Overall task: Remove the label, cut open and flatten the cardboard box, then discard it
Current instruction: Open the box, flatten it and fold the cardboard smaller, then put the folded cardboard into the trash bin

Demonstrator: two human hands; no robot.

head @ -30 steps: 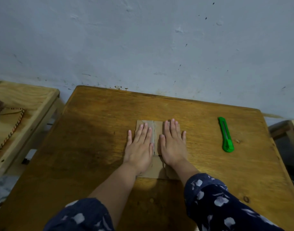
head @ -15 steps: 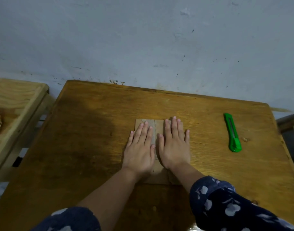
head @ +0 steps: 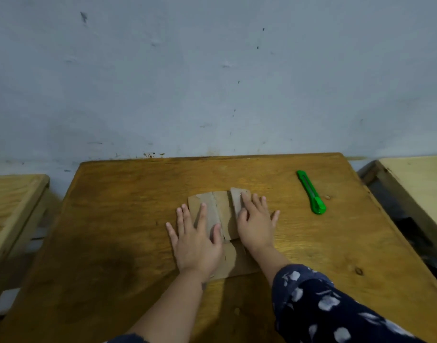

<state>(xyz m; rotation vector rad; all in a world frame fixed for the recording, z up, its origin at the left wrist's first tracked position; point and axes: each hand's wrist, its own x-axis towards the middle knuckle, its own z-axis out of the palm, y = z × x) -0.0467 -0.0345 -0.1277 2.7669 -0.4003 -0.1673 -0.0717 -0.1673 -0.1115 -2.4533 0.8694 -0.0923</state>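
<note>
I see a pale blue-grey wall (head: 212,70) filling the upper half, scuffed and dotted with dark specks, with brownish stains along its base. A worn, glossy brown wooden table (head: 113,243) stands against it, darker on its left part. A lighter wooden bench (head: 14,199) sits to its left, and another pale wooden surface (head: 420,179) to its right. Light is dim and even.
</note>
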